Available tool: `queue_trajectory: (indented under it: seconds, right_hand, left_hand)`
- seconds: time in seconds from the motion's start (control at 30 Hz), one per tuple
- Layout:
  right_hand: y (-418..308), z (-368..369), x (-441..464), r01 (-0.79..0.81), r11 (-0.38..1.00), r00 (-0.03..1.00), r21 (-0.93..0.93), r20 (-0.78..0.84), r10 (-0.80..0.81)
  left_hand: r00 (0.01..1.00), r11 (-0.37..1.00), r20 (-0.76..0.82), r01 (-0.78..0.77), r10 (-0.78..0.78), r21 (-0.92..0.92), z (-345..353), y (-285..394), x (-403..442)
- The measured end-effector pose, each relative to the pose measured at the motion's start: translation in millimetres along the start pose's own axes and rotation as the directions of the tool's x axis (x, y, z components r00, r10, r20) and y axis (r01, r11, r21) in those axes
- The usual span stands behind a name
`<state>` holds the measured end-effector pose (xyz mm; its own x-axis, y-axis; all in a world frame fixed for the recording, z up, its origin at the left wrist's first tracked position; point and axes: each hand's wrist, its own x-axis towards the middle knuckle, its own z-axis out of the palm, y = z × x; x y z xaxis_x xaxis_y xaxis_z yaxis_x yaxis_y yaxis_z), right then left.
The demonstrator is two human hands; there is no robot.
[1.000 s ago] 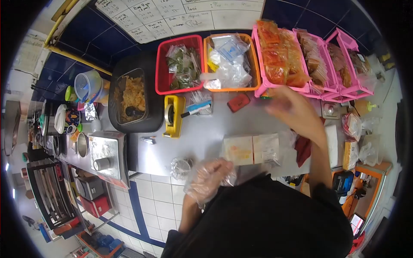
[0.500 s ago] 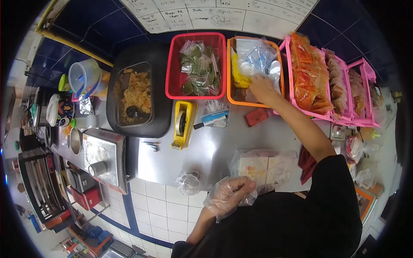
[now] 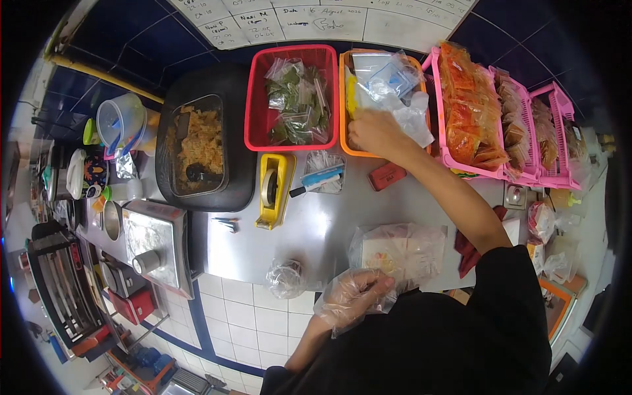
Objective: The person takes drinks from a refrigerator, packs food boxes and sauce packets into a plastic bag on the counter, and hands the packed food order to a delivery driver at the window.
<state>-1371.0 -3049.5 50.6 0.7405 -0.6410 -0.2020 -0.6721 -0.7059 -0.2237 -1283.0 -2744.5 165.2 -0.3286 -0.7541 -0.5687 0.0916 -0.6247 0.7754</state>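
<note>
My left hand [image 3: 355, 297], inside a clear plastic glove or bag, is curled near the table's front edge; what it holds, if anything, cannot be made out. Beside it lie small printed packets in clear plastic [image 3: 401, 253]. My bare right hand [image 3: 376, 133] reaches into the orange basket [image 3: 343, 135], its fingers down at the left part and partly hidden. That basket holds white and clear plastic bags [image 3: 411, 117] and a yellow packet [image 3: 351, 95]. Left of it, a red basket [image 3: 249, 125] holds leaves in clear bags.
A yellow tape dispenser [image 3: 275, 191], a blue marker [image 3: 322, 176] and a red block [image 3: 387, 176] lie on the steel table [image 3: 243, 253]. A tray of shredded food [image 3: 201, 148] stands left, a scale [image 3: 155, 237] further left, pink racks of packets [image 3: 467, 112] at right.
My right hand has moved from beside the pink racks into the orange basket, then a little left within it. My left hand stays curled near the front edge. The view has shifted.
</note>
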Motion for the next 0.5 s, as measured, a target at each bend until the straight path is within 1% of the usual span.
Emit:
queue_trajectory:
  seconds: [0.03, 0.07, 0.1, 0.13, 0.2, 0.23, 0.3, 0.33, 0.4, 0.43, 0.5]
  right_hand:
    - [6.3, 17.1, 4.8, 0.001, 1.0, 1.0, 0.0, -0.006, -0.001]
    - [15.1, 42.7, 9.9, -0.018, 0.999, 1.0, -0.037, -0.016, 0.017]
    - [11.2, 42.5, 12.1, -0.035, 0.997, 0.999, -0.075, -0.028, 0.033]
    - [9.8, 40.9, 12.7, -0.029, 0.997, 0.999, -0.075, -0.036, 0.027]
    - [4.1, 35.7, 10.2, -0.253, 0.967, 0.967, -0.023, 0.002, 0.254]
    - [4.3, 39.0, 12.2, -0.248, 0.968, 0.969, -0.024, 0.002, 0.248]
    - [9.9, 53.2, 15.6, -0.377, 0.924, 0.925, 0.065, -0.021, 0.379]
    - [12.1, 59.8, 17.2, -0.379, 0.923, 0.924, 0.065, -0.026, 0.381]
    - [12.5, 65.8, 23.3, -0.456, 0.887, 0.889, 0.076, -0.011, 0.458]
    - [13.2, 65.3, 24.3, -0.452, 0.889, 0.891, 0.078, -0.018, 0.455]
    - [13.7, 62.2, 23.3, -0.516, 0.84, 0.856, 0.165, 0.06, 0.514]
  left_hand:
    - [1.0, 1.0, -0.002, -0.003, 0.003, 0.005, 2.0, -0.2, -1.1]
    - [1.0, 1.0, -0.003, -0.012, 0.012, 0.007, 4.7, -0.8, -2.4]
    - [1.0, 1.0, -0.006, -0.024, 0.024, 0.009, 6.0, -0.8, -3.1]
    - [0.999, 0.999, -0.013, -0.029, 0.029, 0.014, 6.7, 0.5, -4.5]
    - [1.0, 0.999, -0.016, 0.023, -0.023, -0.044, 8.5, 3.1, -7.8]
    - [1.0, 0.999, -0.021, 0.021, -0.022, -0.047, 8.9, 1.5, -7.9]
    - [1.0, 1.0, -0.014, 0.023, -0.023, -0.009, 9.6, -2.7, -7.1]
    - [1.0, 1.0, -0.012, 0.02, -0.02, -0.005, 10.4, -2.6, -7.8]
    - [0.999, 0.998, -0.013, 0.034, -0.033, 0.053, 10.0, -1.7, -9.9]
    - [0.999, 0.998, -0.017, 0.029, -0.028, 0.057, 10.4, -3.0, -10.7]
    - [0.999, 0.999, -0.026, 0.024, -0.023, 0.021, 11.4, -7.7, -12.1]
